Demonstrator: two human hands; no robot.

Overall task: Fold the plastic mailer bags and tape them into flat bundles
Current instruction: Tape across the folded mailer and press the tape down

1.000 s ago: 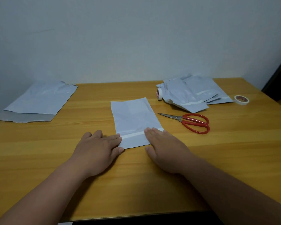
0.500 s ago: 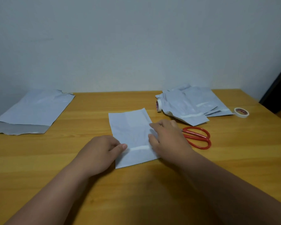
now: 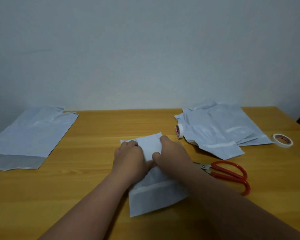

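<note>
At the middle of the wooden desk (image 3: 87,184) lies a pale grey mailer bag (image 3: 154,194), its near end with the white adhesive strip flat on the wood and its far end turned up and back toward the person. Both hands sit on that far part, close together. The left hand (image 3: 128,158) has its fingers curled over the bag's left edge and holds the folded flap; the right hand (image 3: 171,153) grips the right edge, thumb on top of the flap and fingers bent round the far corner. To the far left a larger flat stack of mailers (image 3: 31,135) rests at the desk's edge against the wall. To the far right sits a loose pile of mailer bags (image 3: 220,130), with a roll of tape (image 3: 179,131) standing on edge just against its left side and a second tape roll (image 3: 283,140) lying flat just beside its right corner. Red-handled scissors (image 3: 229,174) lie near the right forearm, blades pointing toward the bag and partly hidden by the arm.
</note>
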